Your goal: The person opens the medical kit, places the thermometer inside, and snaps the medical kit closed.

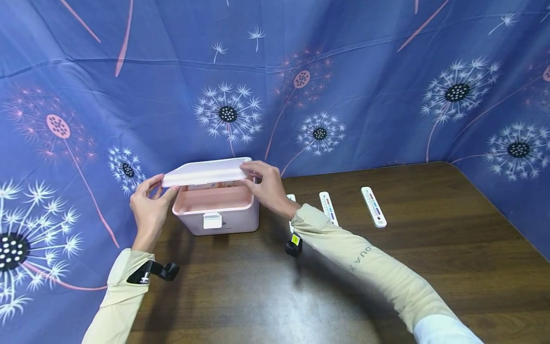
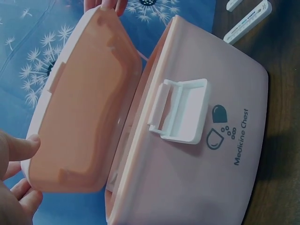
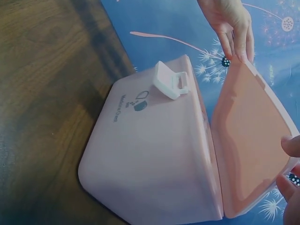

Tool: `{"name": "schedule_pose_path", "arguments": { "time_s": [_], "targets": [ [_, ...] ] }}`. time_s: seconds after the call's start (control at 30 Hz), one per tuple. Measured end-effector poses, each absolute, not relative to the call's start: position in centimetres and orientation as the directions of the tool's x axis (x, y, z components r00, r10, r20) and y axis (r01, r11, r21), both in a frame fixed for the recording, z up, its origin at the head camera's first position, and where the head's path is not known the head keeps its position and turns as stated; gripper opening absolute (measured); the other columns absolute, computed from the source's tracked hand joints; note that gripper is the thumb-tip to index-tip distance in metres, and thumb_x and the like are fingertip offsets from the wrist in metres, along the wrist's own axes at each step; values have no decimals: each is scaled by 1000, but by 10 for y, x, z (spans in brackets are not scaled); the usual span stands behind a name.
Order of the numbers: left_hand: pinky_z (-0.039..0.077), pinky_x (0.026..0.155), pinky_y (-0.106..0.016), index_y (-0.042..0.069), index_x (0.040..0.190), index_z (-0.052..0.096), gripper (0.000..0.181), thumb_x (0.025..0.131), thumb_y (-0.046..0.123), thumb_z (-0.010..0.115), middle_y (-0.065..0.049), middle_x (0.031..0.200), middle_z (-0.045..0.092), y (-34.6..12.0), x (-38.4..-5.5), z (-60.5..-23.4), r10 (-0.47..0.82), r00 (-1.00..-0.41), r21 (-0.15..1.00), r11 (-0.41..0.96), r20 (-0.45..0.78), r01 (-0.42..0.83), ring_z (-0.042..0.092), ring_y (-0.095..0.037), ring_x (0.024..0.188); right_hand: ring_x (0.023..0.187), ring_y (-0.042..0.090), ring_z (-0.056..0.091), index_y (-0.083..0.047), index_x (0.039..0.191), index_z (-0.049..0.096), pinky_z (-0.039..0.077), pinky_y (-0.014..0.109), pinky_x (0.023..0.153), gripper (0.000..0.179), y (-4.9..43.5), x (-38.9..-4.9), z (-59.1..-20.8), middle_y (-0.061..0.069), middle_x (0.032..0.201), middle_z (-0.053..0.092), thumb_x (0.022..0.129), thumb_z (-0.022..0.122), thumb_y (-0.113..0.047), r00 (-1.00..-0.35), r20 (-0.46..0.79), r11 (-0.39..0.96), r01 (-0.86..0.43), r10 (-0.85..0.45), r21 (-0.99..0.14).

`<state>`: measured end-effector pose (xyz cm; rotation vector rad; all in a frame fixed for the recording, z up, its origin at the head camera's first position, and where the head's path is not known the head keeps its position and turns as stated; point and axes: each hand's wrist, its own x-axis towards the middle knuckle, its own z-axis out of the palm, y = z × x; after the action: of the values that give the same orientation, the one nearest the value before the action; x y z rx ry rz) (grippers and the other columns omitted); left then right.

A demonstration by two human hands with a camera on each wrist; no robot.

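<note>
A pale pink medicine chest [image 1: 238,222] stands on the table near its back edge, with its white lid [image 1: 206,171] raised and tilted back. My left hand [image 1: 149,210] holds the lid's left front corner between thumb and fingers. At the opposite corner, my right hand [image 1: 270,188] pinches the lid's right end. The lid's peach underside [image 2: 89,103] shows in the left wrist view. On the chest's front, the white latch [image 2: 187,111] hangs unfastened above printed lettering. A peach tray [image 1: 215,199] is visible inside, with something orange and white behind it, partly hidden by the lid.
Several white strip thermometers lie to the right of the chest: one far right [image 1: 374,207], one in the middle [image 1: 328,208], and one partly behind my right forearm [image 1: 291,198]. A blue dandelion-print cloth [image 1: 369,86] hangs behind the brown wooden table [image 1: 429,253].
</note>
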<state>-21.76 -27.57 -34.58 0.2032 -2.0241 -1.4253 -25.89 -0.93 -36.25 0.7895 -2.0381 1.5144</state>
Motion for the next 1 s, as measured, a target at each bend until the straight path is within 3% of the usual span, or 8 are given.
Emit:
{"name": "schedule_pose_path", "arguments": {
  "time_s": [0.63, 1.0],
  "targets": [
    [47, 91, -21, -2, 113, 67, 40, 75, 5, 79, -12, 111, 60, -273, -223, -329, -441, -778, 838, 511, 447, 192, 57, -15, 107, 83, 21, 64, 6, 102, 69, 55, 27, 77, 26, -10, -268, -350, 16, 105, 67, 76, 71, 9, -679, 712, 200, -733, -177, -650],
    [49, 91, -23, -4, 111, 67, 37, 78, 9, 77, -13, 108, 59, -279, -228, -325, -369, -769, 776, 578, 523, 251, 55, -17, 105, 96, 20, 64, 3, 101, 71, 54, 24, 80, 23, -9, -274, -340, 15, 108, 67, 79, 68, 8, -663, 718, 250, -747, -209, -617]
  ]
}}
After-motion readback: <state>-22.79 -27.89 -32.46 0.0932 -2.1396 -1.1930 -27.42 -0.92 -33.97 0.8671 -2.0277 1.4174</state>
